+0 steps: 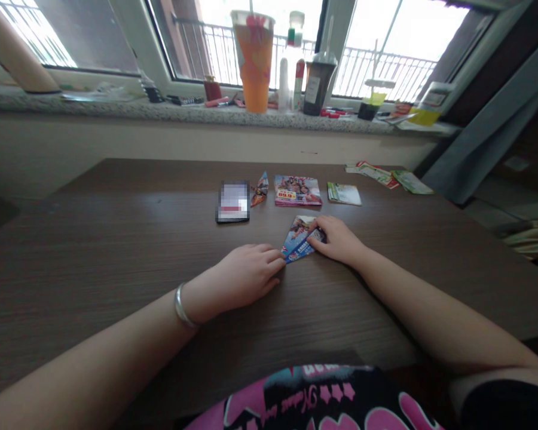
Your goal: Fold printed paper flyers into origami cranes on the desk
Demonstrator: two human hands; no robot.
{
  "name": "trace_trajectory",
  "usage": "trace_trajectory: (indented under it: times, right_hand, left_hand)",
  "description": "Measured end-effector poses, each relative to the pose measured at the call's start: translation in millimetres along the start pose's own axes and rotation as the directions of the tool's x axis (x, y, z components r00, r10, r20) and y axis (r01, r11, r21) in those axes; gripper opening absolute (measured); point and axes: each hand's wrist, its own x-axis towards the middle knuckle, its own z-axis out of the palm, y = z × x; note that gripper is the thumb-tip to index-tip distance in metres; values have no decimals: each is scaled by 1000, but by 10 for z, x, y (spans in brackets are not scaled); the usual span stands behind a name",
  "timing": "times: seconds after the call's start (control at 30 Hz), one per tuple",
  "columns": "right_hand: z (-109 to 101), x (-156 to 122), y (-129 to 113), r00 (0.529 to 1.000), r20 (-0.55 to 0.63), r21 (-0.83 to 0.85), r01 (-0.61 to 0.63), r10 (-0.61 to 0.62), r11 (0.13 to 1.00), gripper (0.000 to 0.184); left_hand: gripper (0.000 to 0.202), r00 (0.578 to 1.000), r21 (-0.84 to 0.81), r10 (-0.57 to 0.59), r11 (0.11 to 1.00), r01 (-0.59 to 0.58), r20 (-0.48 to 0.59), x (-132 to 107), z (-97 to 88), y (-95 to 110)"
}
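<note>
A small colourful folded paper (297,239) lies on the brown wooden table (116,251) in front of me. My left hand (246,272), with a silver bangle on the wrist, rests palm down with its fingertips pinching the paper's lower left corner. My right hand (336,239) presses its fingers down on the paper's right side. Both hands keep the paper flat against the table.
Behind the paper lie a dark phone (233,202), a small folded paper figure (260,190), a stack of colourful paper squares (297,190), a green leaflet (344,193) and more leaflets (388,176). Cups and bottles, one tall orange cup (254,63), stand on the windowsill.
</note>
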Motion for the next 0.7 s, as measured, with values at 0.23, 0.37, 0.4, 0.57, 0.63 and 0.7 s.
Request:
trace_trajectory:
  times: [0.23,0.37,0.4,0.57,0.63,0.7]
  right_hand:
    - [92,8,90,998,-26,169,-44,49,985,27]
    - [92,21,63,998,-41,156,-37,44,987,19]
    - [89,24,52,998,-44,154,-36,44,987,16]
    - [100,53,32,995,-59,159,-70,80,985,13]
    - [116,67,46,993,-63,166,-83,95,983,14]
    - [134,79,64,992,-69,177,-95,108,980,16]
  left_hand:
    - [21,999,28,37,999,-37,9,-10,-24,-51]
    - [24,998,-6,64,998,-64,0,-4,22,-77]
    - [25,998,-19,66,998,-66,2,-2,30,-73]
    - [26,998,-31,53,998,-53,21,26,62,-30]
    - [25,998,-51,55,997,-54,11,40,73,-27]
    - [25,998,-78,63,995,-63,-6,49,80,-31]
